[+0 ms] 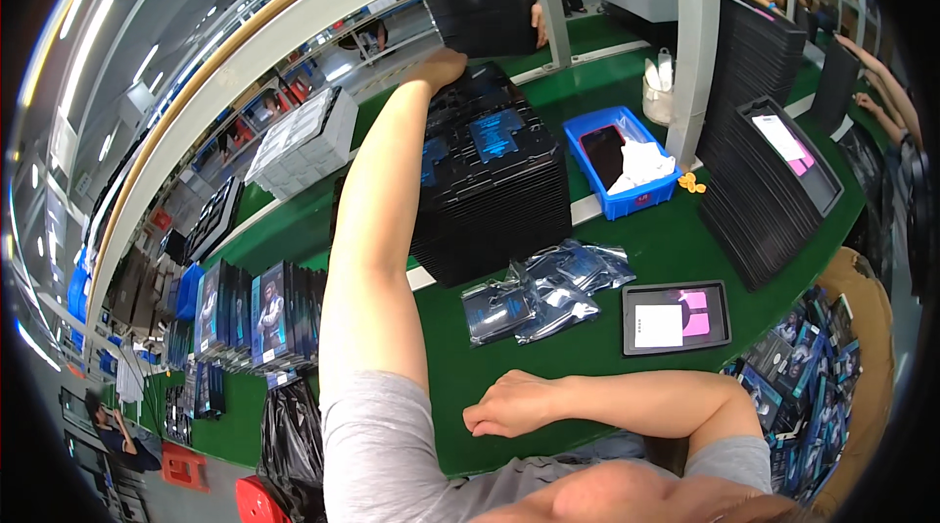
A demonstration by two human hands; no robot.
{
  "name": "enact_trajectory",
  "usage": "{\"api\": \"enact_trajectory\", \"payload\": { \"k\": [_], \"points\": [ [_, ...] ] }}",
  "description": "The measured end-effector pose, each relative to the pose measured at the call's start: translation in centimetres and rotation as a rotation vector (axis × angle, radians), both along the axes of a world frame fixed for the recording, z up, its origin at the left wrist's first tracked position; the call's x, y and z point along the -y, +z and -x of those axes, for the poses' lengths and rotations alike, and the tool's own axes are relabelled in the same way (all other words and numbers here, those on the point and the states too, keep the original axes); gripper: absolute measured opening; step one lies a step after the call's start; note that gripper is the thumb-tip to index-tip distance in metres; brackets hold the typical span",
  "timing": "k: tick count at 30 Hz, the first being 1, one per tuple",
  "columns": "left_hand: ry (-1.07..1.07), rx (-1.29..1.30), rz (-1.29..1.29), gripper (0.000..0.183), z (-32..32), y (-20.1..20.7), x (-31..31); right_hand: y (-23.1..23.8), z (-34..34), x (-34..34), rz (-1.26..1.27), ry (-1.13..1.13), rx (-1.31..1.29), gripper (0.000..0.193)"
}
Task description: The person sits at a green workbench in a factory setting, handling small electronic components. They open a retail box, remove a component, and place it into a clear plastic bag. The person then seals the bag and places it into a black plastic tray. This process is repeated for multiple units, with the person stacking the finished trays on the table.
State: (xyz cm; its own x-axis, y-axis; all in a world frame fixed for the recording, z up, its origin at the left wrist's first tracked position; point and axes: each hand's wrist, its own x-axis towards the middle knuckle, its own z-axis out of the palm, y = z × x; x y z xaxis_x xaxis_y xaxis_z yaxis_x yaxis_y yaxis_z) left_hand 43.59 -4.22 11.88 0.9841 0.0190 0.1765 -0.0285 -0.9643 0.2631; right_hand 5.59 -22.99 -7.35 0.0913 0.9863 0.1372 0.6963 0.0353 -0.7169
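Head view: left hand (pixel 443 67) rests, seemingly flat-palmed, on the tray stack's (pixel 494 200) far edge; right hand (pixel 509 404), loosely curled and empty, sits at the worktop's (pixel 646 239) near edge.

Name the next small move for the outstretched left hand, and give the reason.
Probably lift the top tray off the stack of black trays. The left hand already rests on its far edge, arm fully stretched, while the right hand lies idle on the green table.
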Motion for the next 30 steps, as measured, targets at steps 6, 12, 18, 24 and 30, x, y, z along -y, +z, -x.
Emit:
{"api": "enact_trajectory", "payload": {
  "k": [6, 12, 18, 24, 30],
  "points": [
    [-0.295, -0.119, -0.218, 0.051, 2.6, -0.2, 5.1, -0.2, -0.3, 0.4, 0.02, -0.031, 0.003, 0.014],
    [-0.257, -0.099, -0.27, 0.047, 1.1, -1.0, 2.8, 0.1, -0.1, 0.2, 0.028, -0.015, -0.006, 0.014],
    [-0.31, -0.149, -0.129, 0.047, 0.1, -1.5, -1.2, 0.5, -0.2, 0.3, 0.049, -0.015, -0.01, 0.014],
    [-0.287, -0.17, -0.08, 0.047, 1.6, -1.7, -0.1, 0.2, -0.3, 0.3, 0.045, -0.03, -0.011, 0.014],
    [-0.28, -0.096, -0.055, 0.041, 3.5, -0.1, 0.7, -0.3, -0.3, 0.3, -0.013, -0.037, -0.015, 0.014]
  ]
}}
